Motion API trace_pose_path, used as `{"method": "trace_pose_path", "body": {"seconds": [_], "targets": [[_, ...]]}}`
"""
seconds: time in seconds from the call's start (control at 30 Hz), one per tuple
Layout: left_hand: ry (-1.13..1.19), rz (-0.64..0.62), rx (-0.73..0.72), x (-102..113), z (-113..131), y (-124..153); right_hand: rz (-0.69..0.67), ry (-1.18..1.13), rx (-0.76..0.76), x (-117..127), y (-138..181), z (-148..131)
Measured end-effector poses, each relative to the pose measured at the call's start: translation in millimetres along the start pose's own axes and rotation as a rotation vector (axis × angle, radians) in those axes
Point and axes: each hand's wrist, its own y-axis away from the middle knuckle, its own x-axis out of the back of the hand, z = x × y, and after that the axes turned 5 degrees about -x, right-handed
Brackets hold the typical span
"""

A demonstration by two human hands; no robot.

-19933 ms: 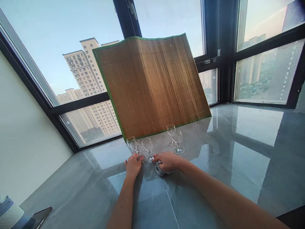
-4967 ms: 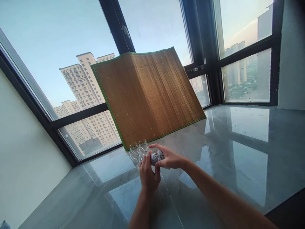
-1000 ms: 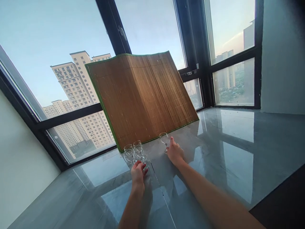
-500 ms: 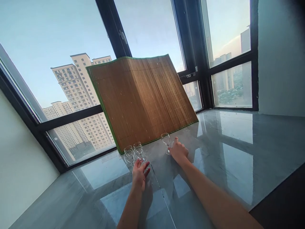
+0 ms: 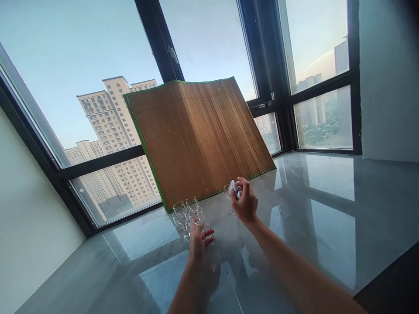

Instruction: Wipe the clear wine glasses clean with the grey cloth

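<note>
Several small clear stemmed glasses [image 5: 179, 214] stand close together on the glossy grey surface, left of centre. My left hand [image 5: 198, 240] is at the front right of this group, its fingers apart and its fingertips by the nearest glass [image 5: 195, 214]. Whether they touch that glass is hard to see. My right hand [image 5: 245, 203] is raised above the surface, its fingers closed on a small crumpled white-and-grey thing [image 5: 233, 187], whose kind I cannot make out. Behind it stands another stemmed glass [image 5: 226, 190], partly hidden by the hand and what it holds.
A brown slatted mat [image 5: 203, 139] with green edging leans against the window behind the glasses. Dark window frames [image 5: 104, 161] surround the surface at the back. The grey tiled surface [image 5: 327, 244] reflects the windows and ends at a dark edge, lower right.
My right hand has risen from the surface beside the single glass, and the white-and-grey thing in it now shows. My left hand appears slightly farther right, with fingers still apart. The view has shifted slightly.
</note>
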Motion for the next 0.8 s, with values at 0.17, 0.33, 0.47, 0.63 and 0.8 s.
{"method": "trace_pose_path", "body": {"seconds": [0.17,0.33,0.47,0.63,0.8], "targets": [[-0.205,-0.047,-0.123,-8,-3,7,-0.354,-0.181,0.188,-3,30,-31],[-0.395,-0.005,-0.241,-14,-2,13,-0.503,-0.205,0.054,-10,46,-38],[-0.476,-0.007,-0.308,-16,1,16,-0.468,-0.244,-0.067,-16,46,-32],[-0.506,0.003,-0.333,-17,-1,16,-0.318,-0.286,-0.164,-22,47,-30],[-0.606,0.069,-0.405,-13,1,14,-0.292,-0.386,-0.234,-20,45,-33]]}}
